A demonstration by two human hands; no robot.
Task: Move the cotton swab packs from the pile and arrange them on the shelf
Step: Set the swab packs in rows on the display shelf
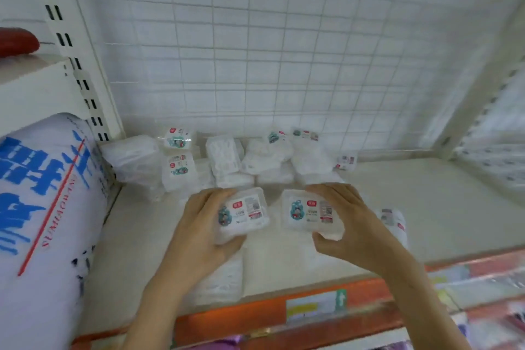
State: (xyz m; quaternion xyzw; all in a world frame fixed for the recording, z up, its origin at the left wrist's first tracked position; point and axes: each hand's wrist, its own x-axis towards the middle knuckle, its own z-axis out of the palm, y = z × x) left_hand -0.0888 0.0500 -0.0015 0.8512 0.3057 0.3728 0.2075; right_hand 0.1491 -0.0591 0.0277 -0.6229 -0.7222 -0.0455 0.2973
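My left hand [199, 233] grips a clear cotton swab pack [244, 214] with a cartoon label, held above the white shelf [426, 207]. My right hand [352, 224] grips a second labelled pack [306, 212] beside it. A jumbled pile of several more packs [224, 159] lies behind my hands against the back wire grid. One pack [393, 221] lies on the shelf to the right of my right hand. Another white pack [227, 278] sits under my left wrist near the front edge.
A large white bag with blue lettering [42, 221] fills the left side, leaning at the shelf's slotted upright [82, 85]. An orange price rail [312, 307] runs along the front edge. The wire grid [284, 51] backs the shelf. A wire side panel [488, 156] closes the right.
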